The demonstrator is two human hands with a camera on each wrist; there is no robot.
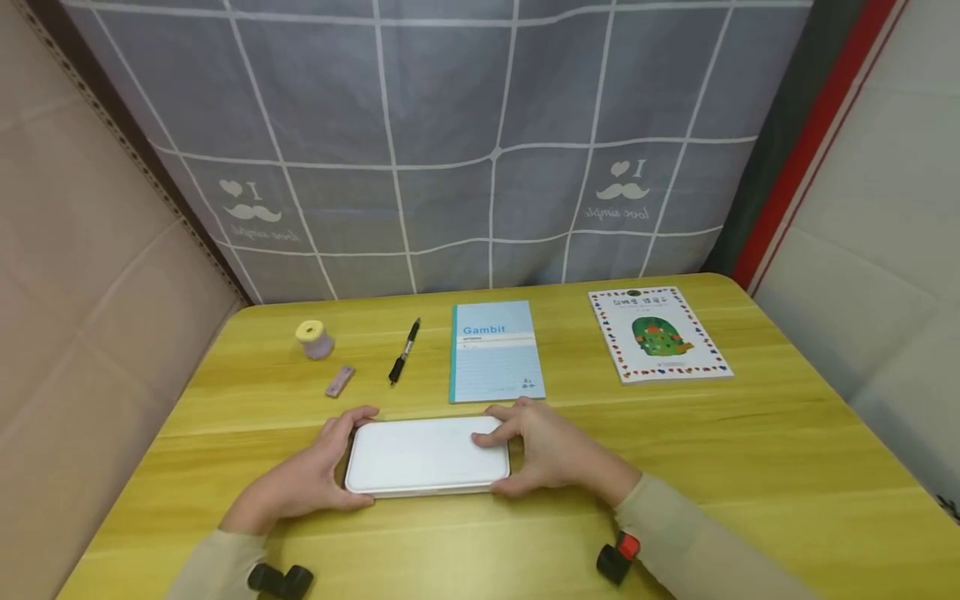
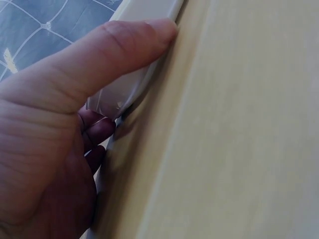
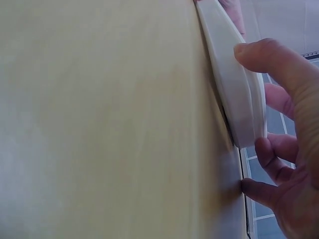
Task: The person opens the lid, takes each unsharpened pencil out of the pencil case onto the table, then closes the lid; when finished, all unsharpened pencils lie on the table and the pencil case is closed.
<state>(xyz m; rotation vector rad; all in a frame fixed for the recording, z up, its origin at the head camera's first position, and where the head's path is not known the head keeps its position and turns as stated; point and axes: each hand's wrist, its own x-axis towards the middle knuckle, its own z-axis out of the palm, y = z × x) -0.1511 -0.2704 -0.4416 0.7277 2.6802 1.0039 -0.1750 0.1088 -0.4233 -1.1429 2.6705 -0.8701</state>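
Observation:
A flat white case with rounded corners lies shut on the yellow wooden table, near its front edge. My left hand grips its left end, thumb on the near edge and fingers round the far corner. My right hand grips the right end, fingers over the lid and thumb at the near edge. The left wrist view shows my thumb pressed along the white case. In the right wrist view the thumb and curled fingers hold the white case.
Behind the case lie a blue Gambit notebook, a black pen, a small pink stick and a yellow-topped roll. A picture book sits at the back right. A grey checked curtain hangs behind; cardboard walls the left.

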